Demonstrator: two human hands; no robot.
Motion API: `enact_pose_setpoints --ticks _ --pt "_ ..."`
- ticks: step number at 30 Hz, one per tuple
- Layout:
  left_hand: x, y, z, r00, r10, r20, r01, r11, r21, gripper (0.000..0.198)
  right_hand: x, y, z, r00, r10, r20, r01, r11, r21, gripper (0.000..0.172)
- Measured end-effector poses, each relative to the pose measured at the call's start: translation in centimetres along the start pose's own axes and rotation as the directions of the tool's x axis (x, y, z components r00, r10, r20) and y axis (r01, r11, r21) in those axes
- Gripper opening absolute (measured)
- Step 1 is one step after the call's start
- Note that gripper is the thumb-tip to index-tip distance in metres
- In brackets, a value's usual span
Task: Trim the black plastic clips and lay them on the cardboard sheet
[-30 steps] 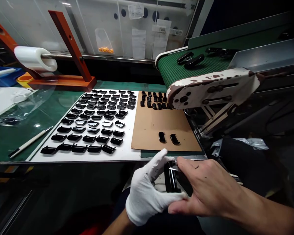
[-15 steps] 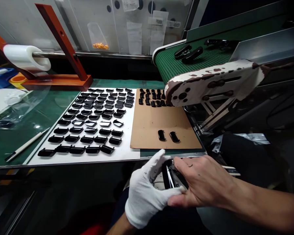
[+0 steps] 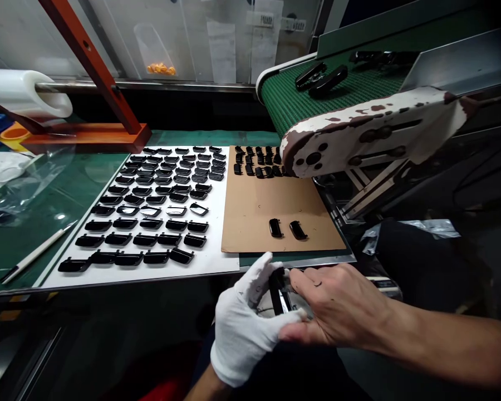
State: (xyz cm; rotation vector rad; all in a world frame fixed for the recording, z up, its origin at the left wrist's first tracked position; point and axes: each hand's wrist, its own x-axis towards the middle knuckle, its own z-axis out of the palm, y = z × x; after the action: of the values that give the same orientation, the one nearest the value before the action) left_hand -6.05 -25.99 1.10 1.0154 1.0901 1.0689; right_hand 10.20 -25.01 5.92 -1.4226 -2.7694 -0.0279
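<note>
Gloved left hand (image 3: 244,328) and bare right hand (image 3: 338,306) jointly pinch a glossy black part (image 3: 279,289) just below the tabletop's (image 3: 25,234) front edge, its long axis pointing toward that edge. Beyond lie a white sheet (image 3: 217,262) with rows of parts, a cardboard sheet (image 3: 267,206) and a conveyor (image 3: 284,106).

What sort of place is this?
Probably a factory workstation: a green conveyor belt carries black parts, more lie in rows on a white sheet, and the left hand and right hand hold one part.

Left hand (image 3: 244,328) and right hand (image 3: 338,306) have crept up toward the surface (image 3: 300,259) edge. Black part (image 3: 280,292) between them now turned more edge-on.
</note>
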Motion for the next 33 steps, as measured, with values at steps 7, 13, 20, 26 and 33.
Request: enact_pose_setpoints --ticks 7,13,20,26,33 --pt "0.4 -0.7 -0.3 1.000 0.000 -0.017 0.000 1.000 -0.011 0.080 0.3 0.2 0.4 0.998 -0.011 -0.059 0.012 1.000 0.018 0.080" --pt "1.0 -0.9 -0.2 1.000 0.005 0.016 -0.004 1.000 -0.007 0.075 0.5 0.7 1.6 0.997 -0.043 -0.067 0.050 0.992 0.119 0.071" --pt "2.2 -1.0 -0.7 0.994 0.087 0.063 -0.092 0.993 0.076 0.081 0.2 2.9 2.1 0.975 0.130 -0.177 -0.051 0.918 0.394 0.062" --pt "3.2 -1.6 -1.6 0.956 0.262 0.132 -0.283 0.942 0.179 0.083 1.4 13.5 6.0 0.694 0.719 0.047 -0.716 0.682 0.147 0.046" --pt "3.7 -1.8 -1.9 0.878 0.439 0.192 -0.475 0.747 0.465 0.090 4.1 18.8 11.6 0.639 0.764 0.088 -0.769 0.636 0.064 0.043"
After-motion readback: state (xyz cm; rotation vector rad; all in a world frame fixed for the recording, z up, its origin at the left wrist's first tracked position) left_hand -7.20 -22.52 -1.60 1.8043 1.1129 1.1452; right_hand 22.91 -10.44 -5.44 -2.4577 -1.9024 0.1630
